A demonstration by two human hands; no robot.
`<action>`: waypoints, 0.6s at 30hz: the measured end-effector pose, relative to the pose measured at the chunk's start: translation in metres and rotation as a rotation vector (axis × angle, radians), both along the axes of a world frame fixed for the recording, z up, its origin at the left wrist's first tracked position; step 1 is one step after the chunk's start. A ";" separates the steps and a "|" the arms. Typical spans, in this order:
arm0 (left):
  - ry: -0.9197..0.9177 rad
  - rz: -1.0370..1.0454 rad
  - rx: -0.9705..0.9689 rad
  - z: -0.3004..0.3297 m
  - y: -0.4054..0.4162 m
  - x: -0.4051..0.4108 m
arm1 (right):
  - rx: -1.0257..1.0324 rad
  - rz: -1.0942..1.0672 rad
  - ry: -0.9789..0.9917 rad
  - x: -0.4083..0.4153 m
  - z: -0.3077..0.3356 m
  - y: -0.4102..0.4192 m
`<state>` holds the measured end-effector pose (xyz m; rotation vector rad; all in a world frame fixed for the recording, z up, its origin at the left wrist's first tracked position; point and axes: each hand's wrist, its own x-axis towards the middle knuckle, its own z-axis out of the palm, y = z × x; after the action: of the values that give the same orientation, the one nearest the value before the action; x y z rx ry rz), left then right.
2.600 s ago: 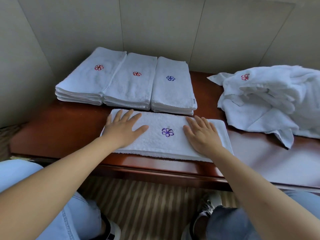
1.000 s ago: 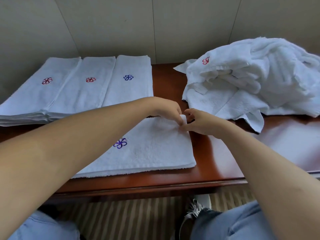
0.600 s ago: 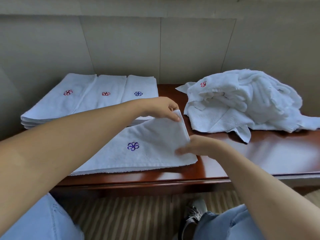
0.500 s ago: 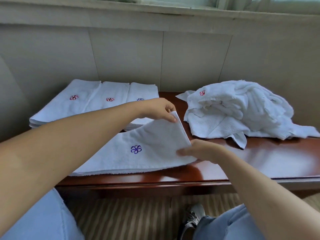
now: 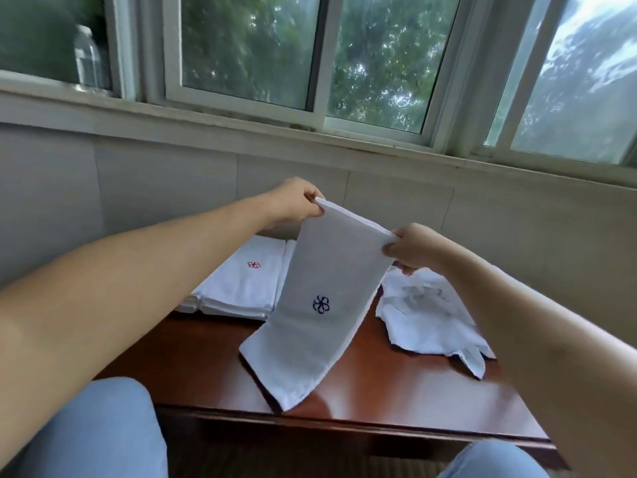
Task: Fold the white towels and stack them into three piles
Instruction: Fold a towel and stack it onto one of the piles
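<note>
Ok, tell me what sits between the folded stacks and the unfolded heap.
In the head view, the held towel, gripped by the left hand and right hand, hangs between the folded stacks and the unfolded heap, over bare table.

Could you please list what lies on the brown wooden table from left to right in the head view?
Stacked folded white towels → white towel with blue flower emblem, held up → crumpled heap of unfolded white towels.

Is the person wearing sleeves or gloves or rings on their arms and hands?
No. Both forearms are bare right up to the picture's edge, with no sleeves showing. The left hand and right hand have no gloves, and no rings, watch or bracelet can be seen. Light blue jeans cover the knees.
</note>
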<state>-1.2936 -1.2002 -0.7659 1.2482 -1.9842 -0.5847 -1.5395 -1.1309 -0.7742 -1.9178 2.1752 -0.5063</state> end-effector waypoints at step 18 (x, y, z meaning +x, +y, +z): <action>0.722 -0.060 0.096 0.047 0.042 0.034 | -0.469 0.056 -0.845 0.054 0.059 -0.009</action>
<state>-1.2597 -1.1585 -0.7188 0.8569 -1.3955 -1.0041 -1.4855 -1.1398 -0.7148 -1.4915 1.5146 -1.5779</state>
